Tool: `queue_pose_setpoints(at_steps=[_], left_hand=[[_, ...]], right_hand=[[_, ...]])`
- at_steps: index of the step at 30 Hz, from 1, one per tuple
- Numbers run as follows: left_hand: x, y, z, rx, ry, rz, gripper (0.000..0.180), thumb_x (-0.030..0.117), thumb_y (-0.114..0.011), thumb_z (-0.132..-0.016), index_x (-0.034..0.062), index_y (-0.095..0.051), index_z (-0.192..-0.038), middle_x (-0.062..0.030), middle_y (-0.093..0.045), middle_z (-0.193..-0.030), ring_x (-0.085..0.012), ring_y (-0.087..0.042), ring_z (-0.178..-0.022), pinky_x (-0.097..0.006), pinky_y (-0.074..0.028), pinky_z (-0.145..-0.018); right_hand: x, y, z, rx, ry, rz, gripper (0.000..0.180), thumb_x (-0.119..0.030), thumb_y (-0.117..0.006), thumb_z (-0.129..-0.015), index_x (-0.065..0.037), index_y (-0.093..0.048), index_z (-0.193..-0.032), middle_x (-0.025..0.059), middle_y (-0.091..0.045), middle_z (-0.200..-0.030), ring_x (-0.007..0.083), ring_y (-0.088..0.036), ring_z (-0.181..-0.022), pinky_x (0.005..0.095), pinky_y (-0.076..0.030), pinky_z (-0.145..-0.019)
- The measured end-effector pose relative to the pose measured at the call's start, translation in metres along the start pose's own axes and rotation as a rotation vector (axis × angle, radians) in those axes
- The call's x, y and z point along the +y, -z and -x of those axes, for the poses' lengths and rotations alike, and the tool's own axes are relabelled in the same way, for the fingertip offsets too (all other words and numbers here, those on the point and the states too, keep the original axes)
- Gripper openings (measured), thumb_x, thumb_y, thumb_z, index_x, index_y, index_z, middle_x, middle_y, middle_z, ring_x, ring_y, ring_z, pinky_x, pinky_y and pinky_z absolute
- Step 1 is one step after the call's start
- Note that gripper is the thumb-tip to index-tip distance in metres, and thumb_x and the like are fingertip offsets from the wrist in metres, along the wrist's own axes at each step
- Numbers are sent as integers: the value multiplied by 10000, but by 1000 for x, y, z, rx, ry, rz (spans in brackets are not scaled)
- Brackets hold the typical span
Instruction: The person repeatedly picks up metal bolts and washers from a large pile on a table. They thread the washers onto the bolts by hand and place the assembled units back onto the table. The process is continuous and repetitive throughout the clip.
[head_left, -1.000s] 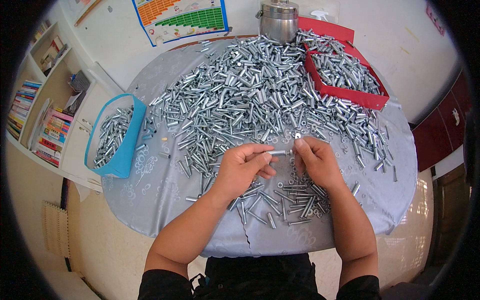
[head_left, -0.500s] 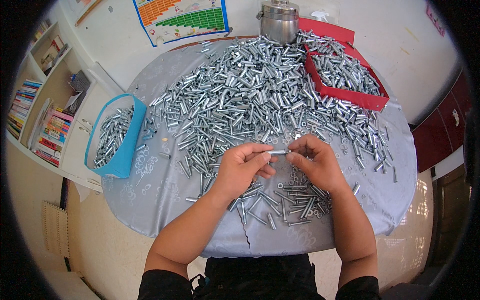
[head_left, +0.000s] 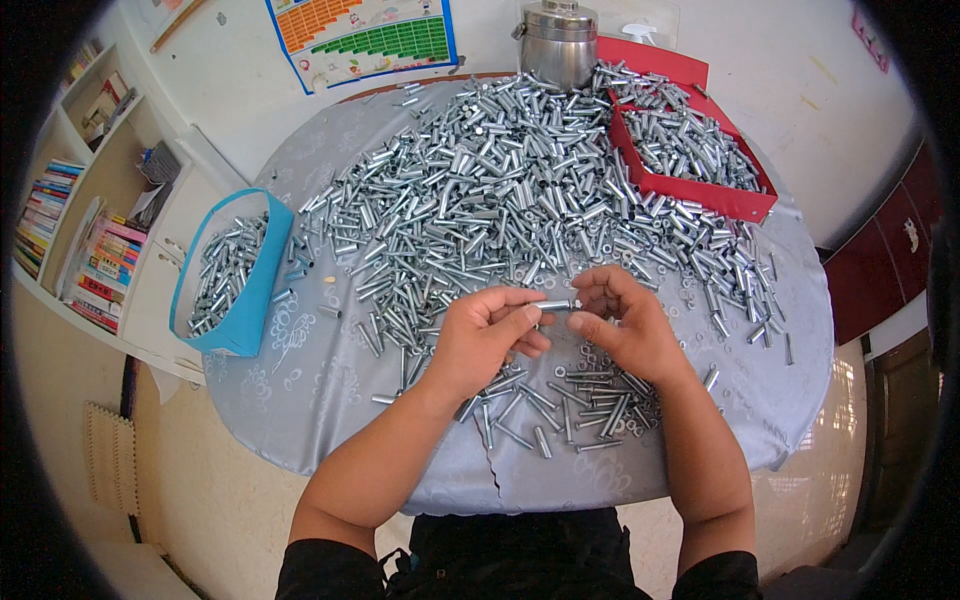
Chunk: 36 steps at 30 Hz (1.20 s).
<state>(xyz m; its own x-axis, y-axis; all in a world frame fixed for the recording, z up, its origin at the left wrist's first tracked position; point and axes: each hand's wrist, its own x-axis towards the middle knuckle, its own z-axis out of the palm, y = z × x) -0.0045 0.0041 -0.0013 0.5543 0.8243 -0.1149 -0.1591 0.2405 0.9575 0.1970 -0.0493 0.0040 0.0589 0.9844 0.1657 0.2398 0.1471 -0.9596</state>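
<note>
My left hand (head_left: 490, 335) pinches a silvery expansion bolt (head_left: 552, 306) between thumb and fingers, its sleeve lying nearly level and its end pointing right. At that end a small nut shows. Around it my right hand (head_left: 630, 325) has thumb and forefinger parted, curled close to the nut; whether a fingertip touches it is hard to make out. Below the hands, loose bolts (head_left: 600, 405) lie with several nuts and washers. Beyond them spreads a large heap of metal sleeves and bolts (head_left: 490, 180).
On the left stands a blue box (head_left: 262, 290) of metal parts. A red box (head_left: 700, 195) holding more stands at the far right, near a steel pot (head_left: 558, 50). The grey tablecloth (head_left: 280, 420) has a tear at the front. A bookshelf (head_left: 140, 260) is farther left.
My right thumb and forefinger have parted from their pinch at the bolt's end, so the nut now shows between them. My left hand keeps its hold, almost unmoved.
</note>
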Motion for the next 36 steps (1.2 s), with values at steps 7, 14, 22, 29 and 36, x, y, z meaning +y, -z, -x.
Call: queue_pose_setpoints(at_steps=[7, 14, 22, 29, 36], left_hand=[[-2, 0, -1, 1, 2, -1, 240, 78, -577, -943, -19, -609, -1160, -141, -699, -992, -179, -698, -759, -291, -587, -662], [-1, 1, 0, 7, 2, -8, 243, 81, -581, -941, -16, -610, -1162, -139, -699, -993, -173, -695, -757, -287, -584, -662], [-1, 0, 0, -8, 8, -8, 240, 96, -590, -939, -14, -613, -1151, -135, -700, -991, -171, -695, -757, -287, -582, -661], [-4, 1, 0, -7, -12, 4, 236, 99, -589, -942, -12, -614, -1148, -136, -702, -980, -173, -697, -754, -287, -582, -654], [-4, 1, 0, -18, -23, -3, 229, 100, -582, -947, -17, -616, -1141, -133, -703, -972, -173, -698, -753, -281, -584, -652]], right_hand=[[-3, 5, 2, -39, -71, -55, 185, -164, -698, -880, 11, -639, -894, 35, -620, -791, 86, -551, -708, 251, -456, -637], [-6, 8, 0, -108, -152, 42, 189, -171, -694, -888, 10, -640, -893, 47, -623, -789, 84, -556, -716, 249, -459, -641], [-4, 2, 1, -5, -50, -58, 167, -145, -688, -891, 15, -637, -900, 44, -630, -796, 90, -562, -722, 253, -465, -647], [-2, 9, -1, -114, -160, 24, 164, -140, -698, -880, 11, -638, -897, 42, -633, -800, 93, -560, -717, 251, -461, -640], [-2, 6, 0, -87, -108, -58, 168, -117, -728, -849, 8, -646, -924, 28, -636, -768, 95, -575, -699, 257, -474, -629]])
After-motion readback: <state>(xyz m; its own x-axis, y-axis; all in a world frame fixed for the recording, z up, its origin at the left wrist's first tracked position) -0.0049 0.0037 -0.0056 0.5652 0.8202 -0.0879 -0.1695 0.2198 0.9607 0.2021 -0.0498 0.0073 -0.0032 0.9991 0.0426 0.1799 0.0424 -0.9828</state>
